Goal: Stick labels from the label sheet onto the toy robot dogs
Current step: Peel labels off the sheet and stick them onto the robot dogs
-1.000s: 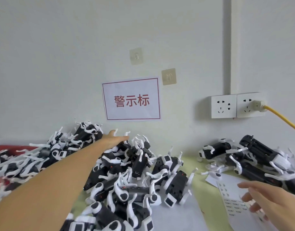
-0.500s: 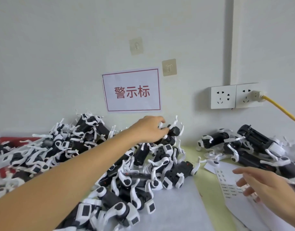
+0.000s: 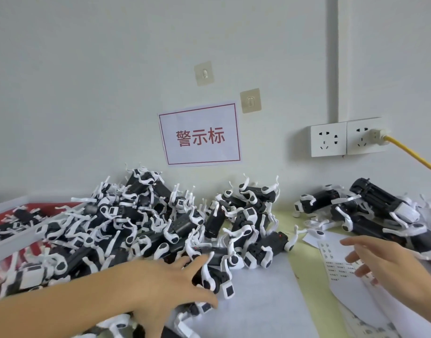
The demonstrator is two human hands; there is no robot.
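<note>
Both hands reach forward over the worktop (image 3: 270, 301). Left hand (image 3: 168, 286), fingers spread and nearly straight, lies palm down on the near edge of the big heap of toy robot dogs (image 3: 141, 223); its fingertips touch black-and-white bodies, and none of them is gripped. Right hand (image 3: 390, 267), fingers loosely extended and slightly parted, hovers over the label sheet (image 3: 331, 254) and holds nothing; whether the fingertips touch the paper cannot be told.

Head view, places given from the red-bordered wall sign (image 3: 201, 135). Directly below the sign and spreading to its left, the heap covers the worktop, legs pointing every way. At the heap's far left, part of it spills over a red tray (image 3: 4, 215) with a pale rim. Below and to the right of the sign lies the label sheet, white with rows of small printed labels, flat on a yellow-green strip of the worktop. Beyond the sheet, further right of the sign, sits a second, smaller group of dogs (image 3: 370, 211). Right of the sign, on the wall, is a double socket (image 3: 343, 140) with a yellow cable (image 3: 414, 159) plugged in. Above the sign are two adhesive hooks (image 3: 250, 100).
</note>
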